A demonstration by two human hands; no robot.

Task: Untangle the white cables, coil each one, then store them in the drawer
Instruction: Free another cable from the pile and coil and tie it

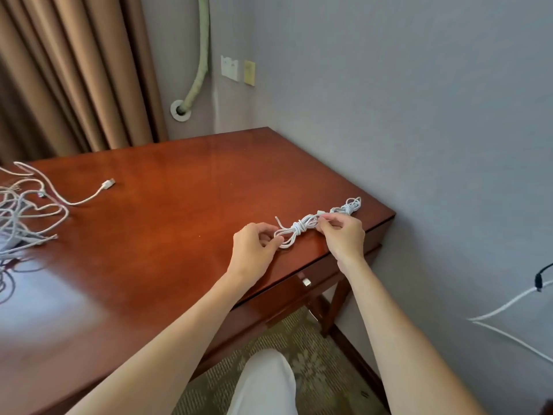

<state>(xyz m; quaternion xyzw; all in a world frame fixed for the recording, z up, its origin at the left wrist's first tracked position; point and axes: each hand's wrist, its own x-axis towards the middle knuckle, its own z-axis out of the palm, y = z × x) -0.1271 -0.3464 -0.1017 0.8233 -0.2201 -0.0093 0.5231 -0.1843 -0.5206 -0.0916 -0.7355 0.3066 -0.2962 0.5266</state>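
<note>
White coiled cable (302,228) on red-brown wooden surface (167,181), left hand (254,247) fingers pinching its loop end, right hand (341,235) fingers pinching its middle, tangled cables (27,211) far left.

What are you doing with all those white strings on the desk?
They are charging cables. Both hands are tidying one coiled cable near the desk's right corner: the left hand pinches its loop end and the right hand pinches its middle. A tangled pile of cables waits at the left. The drawer looks closed.
</note>
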